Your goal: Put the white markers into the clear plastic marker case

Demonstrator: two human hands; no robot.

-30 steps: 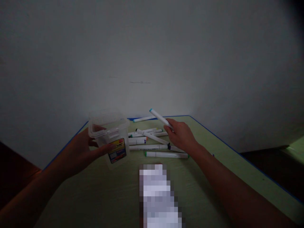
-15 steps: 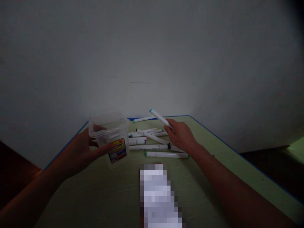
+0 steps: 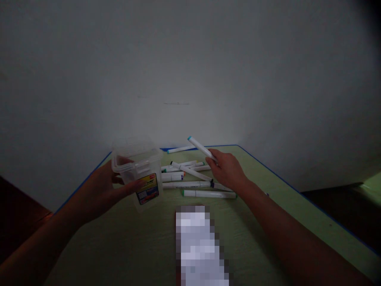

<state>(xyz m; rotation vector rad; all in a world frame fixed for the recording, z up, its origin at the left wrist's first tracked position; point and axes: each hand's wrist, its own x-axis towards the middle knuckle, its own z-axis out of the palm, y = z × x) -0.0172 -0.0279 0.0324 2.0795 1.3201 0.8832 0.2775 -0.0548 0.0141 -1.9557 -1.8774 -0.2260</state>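
Observation:
My left hand (image 3: 104, 190) is wrapped round a clear plastic box (image 3: 151, 165) with a yellow and dark label, its thumb across the front. The box is tilted, its top is open and I see no markers inside. In my right hand (image 3: 226, 167) a white marker (image 3: 200, 147) with a light-blue end is pinched between thumb and fingers, pointing up and left. Below and between the hands lie several white markers with coloured ends, among them a green-ended marker (image 3: 208, 194) and a black-ended marker (image 3: 192, 172) resting across others.
A pixelated, phone-like object (image 3: 199, 246) lies on the pale green table (image 3: 127, 246) near me. One more marker (image 3: 180, 149) lies at the table's blue far edge. Behind it rises a grey wall (image 3: 190, 71) with a few thin dark marks.

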